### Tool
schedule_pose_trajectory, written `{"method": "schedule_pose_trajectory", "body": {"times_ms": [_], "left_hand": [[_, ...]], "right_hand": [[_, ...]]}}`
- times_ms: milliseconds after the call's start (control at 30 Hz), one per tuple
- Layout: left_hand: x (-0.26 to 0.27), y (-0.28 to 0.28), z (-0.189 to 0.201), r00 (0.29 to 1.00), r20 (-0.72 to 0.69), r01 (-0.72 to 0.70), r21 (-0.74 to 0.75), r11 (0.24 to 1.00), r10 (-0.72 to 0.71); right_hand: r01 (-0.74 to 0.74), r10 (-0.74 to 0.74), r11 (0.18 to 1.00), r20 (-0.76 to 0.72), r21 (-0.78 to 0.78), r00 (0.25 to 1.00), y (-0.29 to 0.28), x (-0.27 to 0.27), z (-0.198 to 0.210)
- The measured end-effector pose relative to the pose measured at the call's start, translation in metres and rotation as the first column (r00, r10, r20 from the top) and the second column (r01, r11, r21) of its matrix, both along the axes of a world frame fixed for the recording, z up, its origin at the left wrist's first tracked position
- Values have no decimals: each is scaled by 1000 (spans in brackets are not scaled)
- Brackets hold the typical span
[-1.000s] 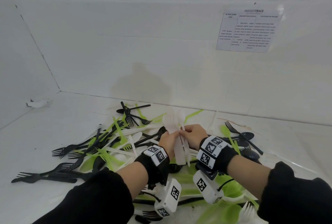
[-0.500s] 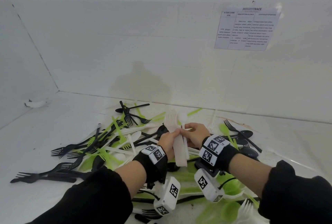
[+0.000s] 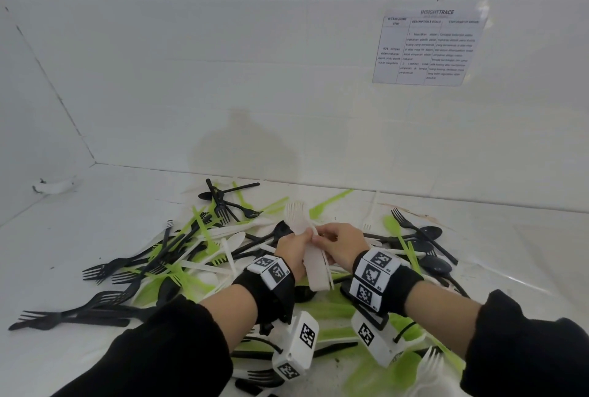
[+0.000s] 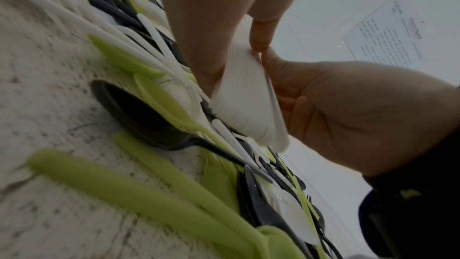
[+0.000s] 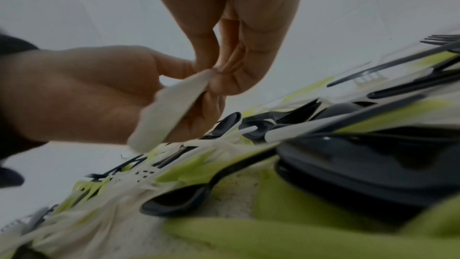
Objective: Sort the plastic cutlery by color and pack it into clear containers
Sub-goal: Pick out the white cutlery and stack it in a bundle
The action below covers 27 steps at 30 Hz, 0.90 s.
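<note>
Two hands meet over the heap in the head view: my left hand grasps a stack of white forks, my right hand pinches its edge. A loose squeeze could fan the stack back into the mixed cutlery pile on the white tabletop; white walls, a taped instruction sheet.

Left wrist view: the handles splay already. Right wrist view: black spoons lie just beneath. No clear container shows.

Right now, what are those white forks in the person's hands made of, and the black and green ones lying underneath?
White forks: seemingly matte, opaque plastic; thin stacked handles with fine edges. Black cutlery: plastic with a slight sheen, showing soft highlights. Green pieces: plastic, looking faintly translucent, though that is uncertain.
</note>
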<state>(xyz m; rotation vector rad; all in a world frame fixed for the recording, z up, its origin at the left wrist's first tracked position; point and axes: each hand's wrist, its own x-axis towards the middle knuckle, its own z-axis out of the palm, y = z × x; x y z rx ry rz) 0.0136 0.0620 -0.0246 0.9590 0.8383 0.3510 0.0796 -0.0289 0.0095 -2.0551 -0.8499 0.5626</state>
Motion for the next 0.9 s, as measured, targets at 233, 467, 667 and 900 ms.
{"method": "schedule_pose_trajectory", "body": {"times_ms": [233, 467, 667, 900], "left_hand": [[-6, -3, 5, 1000, 21, 7, 85, 996, -9], [-14, 0, 13, 1000, -18, -3, 83, 997, 5], [-17, -1, 15, 999, -32, -5, 81, 997, 8], [-18, -6, 19, 1000, -11, -21, 81, 996, 22]], "right_hand": [[-165, 184, 970, 93, -181, 978, -3, 13, 11], [-79, 339, 738, 267, -670, 902, -19, 71, -5], [-77, 347, 721, 263, -689, 900, -17, 76, -4], [13, 149, 905, 348, -424, 926, -33, 89, 18]]}}
